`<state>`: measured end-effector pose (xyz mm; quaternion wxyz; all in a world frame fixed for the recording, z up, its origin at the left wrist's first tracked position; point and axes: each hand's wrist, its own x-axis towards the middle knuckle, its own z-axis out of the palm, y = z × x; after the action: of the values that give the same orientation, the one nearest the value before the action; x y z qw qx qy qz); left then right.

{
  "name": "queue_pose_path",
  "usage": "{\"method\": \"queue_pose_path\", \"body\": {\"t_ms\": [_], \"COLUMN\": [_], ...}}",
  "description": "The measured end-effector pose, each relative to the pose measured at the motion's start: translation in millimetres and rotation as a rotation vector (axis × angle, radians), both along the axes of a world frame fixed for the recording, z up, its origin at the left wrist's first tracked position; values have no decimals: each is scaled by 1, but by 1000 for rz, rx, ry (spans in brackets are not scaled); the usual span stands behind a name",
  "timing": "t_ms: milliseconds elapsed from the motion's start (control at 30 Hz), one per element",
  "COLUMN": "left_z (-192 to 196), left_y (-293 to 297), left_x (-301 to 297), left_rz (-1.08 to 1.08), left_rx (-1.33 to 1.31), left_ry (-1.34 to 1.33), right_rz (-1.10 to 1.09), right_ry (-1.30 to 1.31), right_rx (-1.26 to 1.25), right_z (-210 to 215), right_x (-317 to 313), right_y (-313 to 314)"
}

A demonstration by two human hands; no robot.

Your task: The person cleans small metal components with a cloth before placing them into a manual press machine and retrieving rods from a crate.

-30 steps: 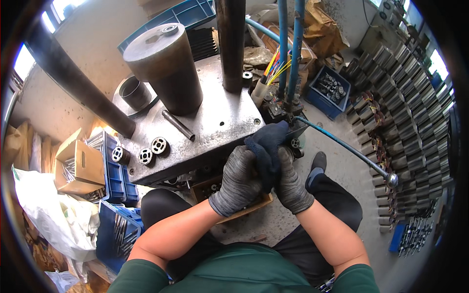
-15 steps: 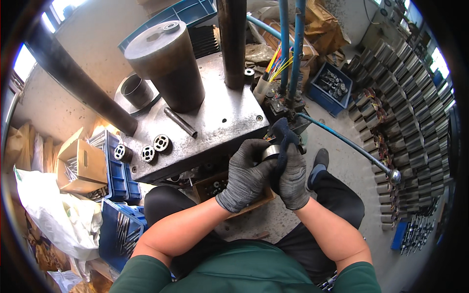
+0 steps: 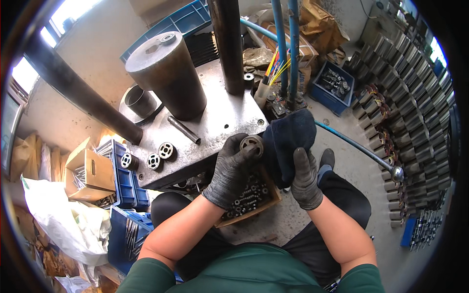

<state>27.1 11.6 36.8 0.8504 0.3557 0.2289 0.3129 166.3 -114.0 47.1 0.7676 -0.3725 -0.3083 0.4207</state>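
Beside the press bed's [image 3: 215,113] near right corner, the ring [image 3: 254,139] has come away from the cloth [image 3: 287,141], leaving its face uncovered. The left hand's [image 3: 230,163] fingers pinch the ring; the right hand [image 3: 307,179] holds the cloth, its fingers mostly hidden. The ring's open face points up toward the wearer; its short axis looks near upright, slightly tilted, with no clear long axis.
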Motion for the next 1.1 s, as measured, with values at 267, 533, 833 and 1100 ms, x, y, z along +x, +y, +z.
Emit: {"method": "queue_pose_path", "body": {"t_ms": [267, 533, 833, 1100], "left_z": [2, -9, 13, 6], "left_y": [-17, -26, -21, -33], "left_x": [3, 0, -7, -8], "left_rz": [-330, -488, -177, -25], "left_rx": [-102, -126, 461, 606], "left_ry": [-55, -109, 162, 167], "right_rz": [-1, -30, 96, 93], "right_ry": [-398, -126, 40, -253], "right_rx": [-76, -238, -124, -193], "right_z": [-21, 0, 32, -8], "right_x": [1, 15, 33, 4], "right_y": [7, 13, -9, 6]}}
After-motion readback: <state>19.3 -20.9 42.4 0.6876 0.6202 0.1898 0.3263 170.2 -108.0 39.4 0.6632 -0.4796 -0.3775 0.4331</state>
